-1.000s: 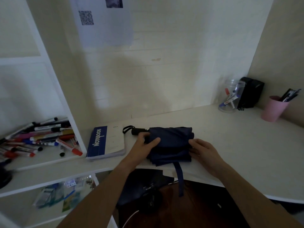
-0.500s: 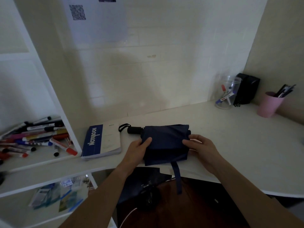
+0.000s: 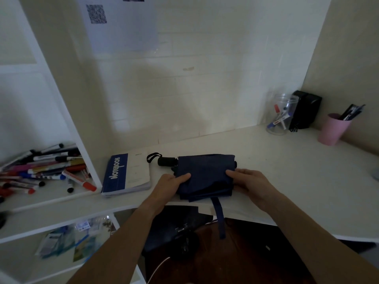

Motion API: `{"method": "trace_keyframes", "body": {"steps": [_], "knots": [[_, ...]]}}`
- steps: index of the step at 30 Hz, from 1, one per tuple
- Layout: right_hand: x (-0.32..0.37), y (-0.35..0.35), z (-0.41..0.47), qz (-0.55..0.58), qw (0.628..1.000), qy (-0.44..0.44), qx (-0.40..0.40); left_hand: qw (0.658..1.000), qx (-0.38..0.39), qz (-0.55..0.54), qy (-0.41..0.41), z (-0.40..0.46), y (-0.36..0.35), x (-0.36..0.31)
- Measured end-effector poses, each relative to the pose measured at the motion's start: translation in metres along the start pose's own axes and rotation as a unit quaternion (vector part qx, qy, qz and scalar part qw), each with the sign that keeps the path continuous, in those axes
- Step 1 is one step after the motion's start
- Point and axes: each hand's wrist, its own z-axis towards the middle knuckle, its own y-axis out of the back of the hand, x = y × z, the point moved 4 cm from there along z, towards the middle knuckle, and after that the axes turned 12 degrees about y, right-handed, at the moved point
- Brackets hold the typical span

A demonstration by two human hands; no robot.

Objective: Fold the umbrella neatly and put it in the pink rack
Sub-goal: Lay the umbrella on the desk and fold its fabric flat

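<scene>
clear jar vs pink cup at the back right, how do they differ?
The clear jar is see-through, the pink cup opaque. The jar stands left of the black box, the cup right of it. The jar's markers lie inside; the cup's pens stick out above its rim. Both stand upright on the desk.

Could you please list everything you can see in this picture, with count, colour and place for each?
umbrella: one, navy, partly folded near the desk's front edge, strap hanging over it
umbrella handle: one, black, at its left end, with a wrist loop
notebook: one, blue and white, left of the umbrella
desk: one, white
markers: many, mixed colours, on the left shelf
clear jar: one, holding a few markers, back right
black box: one, beside the jar
pink cup: one, holding dark pens, far right
QR-code sheet: one, on the wall
left hand: grips the umbrella's left side
right hand: grips its right side
</scene>
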Motion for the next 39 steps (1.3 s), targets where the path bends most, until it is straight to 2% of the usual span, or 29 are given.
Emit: {"method": "trace_keyframes", "body": {"steps": [5, 7, 10, 13, 16, 18, 22, 25, 27, 30, 35, 39], "knots": [[0.004, 0.008, -0.004, -0.080, 0.997, 0.005, -0.014, 0.999, 0.027, -0.031, -0.014, -0.006, 0.000, -0.002], [0.005, 0.009, -0.009, -0.072, 0.997, 0.017, -0.005, 0.999, 0.035, -0.024, -0.019, -0.009, 0.001, -0.002], [0.009, 0.003, -0.013, -0.038, 0.995, 0.089, -0.013, 0.999, 0.037, -0.014, -0.023, -0.012, -0.001, -0.003], [0.009, -0.004, -0.014, -0.018, 0.993, 0.121, -0.005, 0.999, 0.015, -0.023, -0.035, -0.009, -0.002, -0.002], [0.003, -0.009, -0.015, -0.044, 0.993, 0.106, 0.024, 0.996, -0.041, -0.019, -0.082, -0.004, 0.002, -0.011], [0.000, -0.008, -0.014, -0.035, 0.996, 0.079, 0.030, 0.994, -0.051, -0.016, -0.098, 0.000, 0.004, -0.017], [-0.002, -0.011, -0.016, 0.006, 0.998, 0.032, 0.061, 0.998, 0.032, 0.020, -0.044, 0.009, 0.006, -0.006], [0.002, -0.012, -0.017, 0.002, 0.998, 0.027, 0.051, 0.994, 0.101, 0.038, -0.014, 0.010, 0.009, 0.004], [0.003, -0.011, -0.015, 0.008, 0.999, 0.020, 0.027, 0.992, 0.115, 0.051, -0.003, 0.007, 0.008, 0.004], [0.009, -0.013, -0.014, 0.015, 1.000, 0.019, 0.004, 0.994, 0.094, 0.053, 0.003, 0.004, 0.003, -0.006], [0.009, -0.014, -0.011, -0.109, 0.991, 0.066, 0.035, 0.994, 0.070, 0.081, -0.021, 0.025, 0.004, 0.000], [-0.006, 0.000, -0.012, -0.210, 0.973, 0.057, 0.077, 0.993, 0.065, 0.076, -0.064, 0.022, 0.007, -0.007]]}}
